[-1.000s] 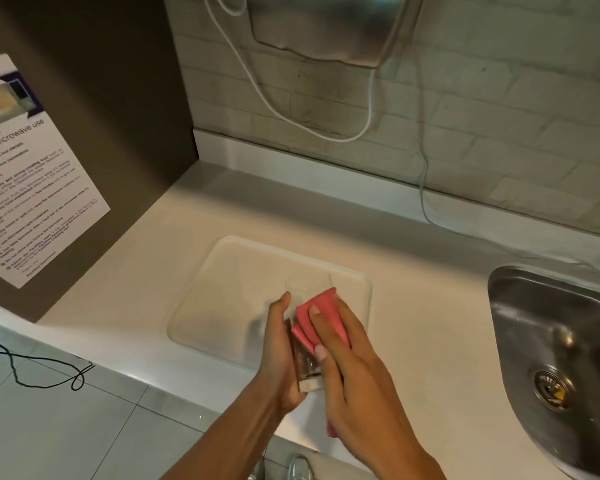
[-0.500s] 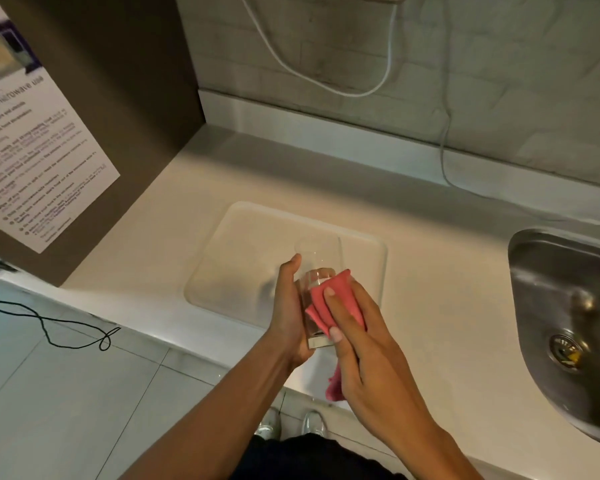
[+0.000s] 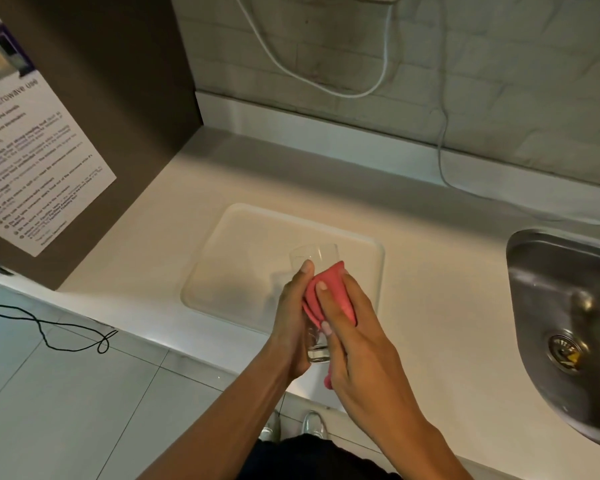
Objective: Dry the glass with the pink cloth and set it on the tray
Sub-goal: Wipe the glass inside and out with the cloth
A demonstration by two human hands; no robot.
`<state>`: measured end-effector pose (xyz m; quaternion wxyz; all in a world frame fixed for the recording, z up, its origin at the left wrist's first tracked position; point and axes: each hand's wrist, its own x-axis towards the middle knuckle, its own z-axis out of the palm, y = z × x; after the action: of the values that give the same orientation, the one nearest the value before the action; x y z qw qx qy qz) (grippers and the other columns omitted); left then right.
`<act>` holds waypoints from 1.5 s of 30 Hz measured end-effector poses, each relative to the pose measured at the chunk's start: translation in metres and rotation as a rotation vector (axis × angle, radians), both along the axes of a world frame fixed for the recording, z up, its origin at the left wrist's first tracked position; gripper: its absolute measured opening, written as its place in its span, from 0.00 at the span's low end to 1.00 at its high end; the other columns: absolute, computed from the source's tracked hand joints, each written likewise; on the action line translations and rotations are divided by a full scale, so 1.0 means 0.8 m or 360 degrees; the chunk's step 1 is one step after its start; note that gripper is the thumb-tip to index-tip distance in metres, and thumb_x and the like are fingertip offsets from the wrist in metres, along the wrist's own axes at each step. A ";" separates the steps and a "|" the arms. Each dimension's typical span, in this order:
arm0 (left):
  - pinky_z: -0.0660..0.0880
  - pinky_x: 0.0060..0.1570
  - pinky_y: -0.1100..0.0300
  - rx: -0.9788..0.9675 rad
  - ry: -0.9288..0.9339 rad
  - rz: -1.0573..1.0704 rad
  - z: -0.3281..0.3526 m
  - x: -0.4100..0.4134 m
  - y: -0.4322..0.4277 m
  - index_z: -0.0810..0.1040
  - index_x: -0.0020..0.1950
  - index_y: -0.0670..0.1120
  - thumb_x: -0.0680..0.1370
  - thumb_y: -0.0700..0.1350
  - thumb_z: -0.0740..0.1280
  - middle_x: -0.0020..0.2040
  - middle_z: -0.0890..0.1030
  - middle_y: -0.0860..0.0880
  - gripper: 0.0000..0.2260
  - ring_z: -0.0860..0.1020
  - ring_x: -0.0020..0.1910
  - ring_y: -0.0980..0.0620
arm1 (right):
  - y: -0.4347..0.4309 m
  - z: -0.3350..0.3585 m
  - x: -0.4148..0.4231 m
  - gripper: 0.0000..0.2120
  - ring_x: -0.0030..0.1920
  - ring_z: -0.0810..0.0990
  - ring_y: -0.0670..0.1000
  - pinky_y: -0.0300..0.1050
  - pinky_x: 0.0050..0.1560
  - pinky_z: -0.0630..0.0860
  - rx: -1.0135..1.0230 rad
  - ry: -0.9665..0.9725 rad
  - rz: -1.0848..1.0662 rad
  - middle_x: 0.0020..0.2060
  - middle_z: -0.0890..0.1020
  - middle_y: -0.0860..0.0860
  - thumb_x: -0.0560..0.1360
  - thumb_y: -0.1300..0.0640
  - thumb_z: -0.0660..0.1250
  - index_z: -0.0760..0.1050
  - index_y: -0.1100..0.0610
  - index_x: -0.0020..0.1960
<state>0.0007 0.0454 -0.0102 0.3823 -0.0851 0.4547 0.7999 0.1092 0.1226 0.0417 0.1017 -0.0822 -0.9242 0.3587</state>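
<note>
Sliding the pink cloth (image 3: 329, 296) farther up the glass (image 3: 314, 258) than a moment ago. Reading "microwave use" on the notice (image 3: 32, 161) at left. Working over the white tray (image 3: 243, 271) on the pale bench (image 3: 447, 306), steel sink (image 3: 568, 306) at right. Clamping the left hand (image 3: 291, 320) round the glass, pressing the cloth on with the right hand (image 3: 357, 344).

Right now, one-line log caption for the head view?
Left hand holds the glass above the tray while right hand wipes it with the pink cloth.
</note>
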 end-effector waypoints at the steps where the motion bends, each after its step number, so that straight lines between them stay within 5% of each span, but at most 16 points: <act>1: 0.84 0.53 0.49 0.0013 -0.0013 0.0000 0.001 0.000 -0.001 0.86 0.66 0.45 0.77 0.63 0.71 0.59 0.87 0.38 0.27 0.86 0.56 0.41 | -0.002 -0.001 0.001 0.30 0.79 0.59 0.47 0.51 0.68 0.74 0.0017 0.0030 -0.0002 0.81 0.47 0.38 0.83 0.58 0.60 0.54 0.40 0.80; 3: 0.81 0.60 0.46 0.0020 -0.0037 -0.0024 0.004 0.001 -0.004 0.83 0.69 0.41 0.77 0.63 0.72 0.60 0.86 0.37 0.31 0.84 0.59 0.39 | -0.004 -0.003 0.004 0.29 0.78 0.61 0.48 0.50 0.67 0.75 0.0028 0.0047 -0.0004 0.81 0.47 0.38 0.83 0.56 0.58 0.53 0.38 0.80; 5: 0.78 0.67 0.42 -0.0032 -0.0011 -0.0035 0.003 0.000 -0.008 0.85 0.66 0.42 0.77 0.63 0.70 0.61 0.86 0.35 0.29 0.83 0.63 0.34 | -0.004 -0.004 0.007 0.29 0.70 0.74 0.49 0.48 0.57 0.82 -0.0065 -0.0001 -0.0043 0.80 0.46 0.34 0.82 0.53 0.56 0.52 0.35 0.79; 7: 0.72 0.74 0.37 -0.0108 0.0026 -0.0056 0.000 0.000 -0.012 0.85 0.65 0.40 0.79 0.62 0.67 0.65 0.84 0.32 0.28 0.79 0.69 0.31 | -0.002 -0.006 0.010 0.29 0.59 0.79 0.37 0.31 0.48 0.80 -0.0267 -0.0020 -0.0135 0.77 0.49 0.28 0.81 0.50 0.55 0.52 0.35 0.79; 10: 0.69 0.76 0.36 -0.0185 0.0078 -0.0208 -0.001 0.005 -0.015 0.81 0.71 0.39 0.81 0.62 0.61 0.70 0.79 0.29 0.31 0.77 0.71 0.29 | 0.005 -0.011 0.012 0.28 0.63 0.62 0.19 0.15 0.56 0.63 -0.0356 0.0004 -0.0231 0.75 0.50 0.24 0.80 0.44 0.52 0.51 0.33 0.79; 14: 0.84 0.51 0.51 -0.0215 0.0049 -0.0424 -0.003 0.012 -0.008 0.88 0.63 0.50 0.83 0.66 0.54 0.57 0.88 0.41 0.29 0.87 0.51 0.46 | 0.019 -0.008 -0.006 0.26 0.64 0.54 0.17 0.13 0.58 0.55 -0.0173 0.0003 -0.0308 0.78 0.48 0.31 0.82 0.42 0.49 0.44 0.26 0.76; 19: 0.85 0.46 0.53 -0.0304 0.0019 -0.0240 0.002 0.000 -0.001 0.88 0.60 0.45 0.82 0.69 0.54 0.52 0.89 0.38 0.33 0.88 0.49 0.44 | 0.003 -0.009 -0.003 0.26 0.68 0.52 0.20 0.14 0.60 0.54 -0.0250 0.0004 -0.0240 0.80 0.47 0.33 0.81 0.41 0.48 0.47 0.28 0.77; 22: 0.83 0.58 0.45 -0.0289 0.0003 -0.0159 0.003 -0.009 0.001 0.85 0.64 0.42 0.82 0.69 0.55 0.57 0.87 0.32 0.35 0.87 0.54 0.38 | 0.001 -0.014 0.006 0.25 0.72 0.50 0.23 0.15 0.62 0.51 -0.0266 -0.0012 -0.0208 0.80 0.48 0.33 0.82 0.41 0.49 0.49 0.28 0.77; 26: 0.84 0.47 0.51 -0.0180 -0.0066 -0.0169 0.001 0.003 0.015 0.90 0.55 0.49 0.82 0.69 0.52 0.52 0.89 0.38 0.33 0.87 0.50 0.43 | 0.029 0.005 -0.033 0.23 0.63 0.51 0.15 0.13 0.58 0.51 -0.0238 0.0051 -0.0318 0.79 0.53 0.36 0.84 0.45 0.51 0.50 0.32 0.76; 29: 0.84 0.50 0.49 -0.0187 -0.0141 -0.0072 0.007 -0.007 0.014 0.88 0.60 0.43 0.81 0.68 0.54 0.58 0.86 0.31 0.34 0.86 0.57 0.36 | 0.020 0.011 -0.038 0.25 0.64 0.50 0.16 0.13 0.59 0.51 -0.0118 -0.0009 -0.0224 0.79 0.47 0.33 0.83 0.46 0.50 0.49 0.29 0.76; 33: 0.84 0.50 0.49 -0.0180 -0.0106 -0.0034 0.005 -0.019 0.006 0.83 0.67 0.37 0.82 0.68 0.56 0.59 0.86 0.31 0.37 0.86 0.53 0.38 | 0.006 -0.008 -0.006 0.26 0.72 0.48 0.23 0.18 0.66 0.50 -0.0115 -0.0058 -0.0101 0.79 0.44 0.31 0.83 0.46 0.51 0.49 0.31 0.78; 36: 0.84 0.53 0.47 -0.0172 -0.0164 -0.0101 0.000 -0.001 0.014 0.87 0.62 0.43 0.82 0.69 0.54 0.60 0.87 0.32 0.35 0.87 0.56 0.38 | 0.027 0.001 -0.027 0.24 0.66 0.49 0.18 0.13 0.61 0.49 -0.0126 -0.0056 -0.0165 0.80 0.49 0.35 0.85 0.49 0.52 0.53 0.35 0.79; 39: 0.81 0.61 0.42 -0.0131 -0.0230 -0.0088 -0.001 0.005 0.018 0.87 0.64 0.46 0.82 0.69 0.55 0.64 0.85 0.33 0.33 0.82 0.66 0.33 | 0.030 0.015 -0.045 0.25 0.68 0.56 0.24 0.14 0.59 0.53 -0.0125 -0.0055 -0.0209 0.80 0.50 0.35 0.85 0.51 0.53 0.53 0.35 0.79; 42: 0.84 0.54 0.47 -0.0113 -0.0190 0.0006 -0.009 -0.013 0.010 0.89 0.61 0.45 0.79 0.70 0.58 0.58 0.88 0.34 0.34 0.87 0.58 0.36 | 0.010 0.002 -0.022 0.29 0.75 0.49 0.28 0.22 0.69 0.51 -0.0032 -0.0043 -0.0037 0.79 0.43 0.30 0.85 0.53 0.55 0.50 0.29 0.77; 45: 0.83 0.58 0.45 -0.0109 -0.0143 -0.0043 -0.016 -0.014 0.006 0.89 0.60 0.46 0.78 0.72 0.58 0.57 0.88 0.36 0.35 0.87 0.57 0.38 | 0.013 -0.006 -0.012 0.27 0.71 0.47 0.22 0.17 0.64 0.52 -0.0022 -0.0092 -0.0033 0.78 0.43 0.29 0.84 0.49 0.54 0.48 0.28 0.76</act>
<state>-0.0102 0.0506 -0.0232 0.4100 -0.1279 0.4652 0.7740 0.0999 0.1326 0.0367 0.0779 -0.1028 -0.9234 0.3616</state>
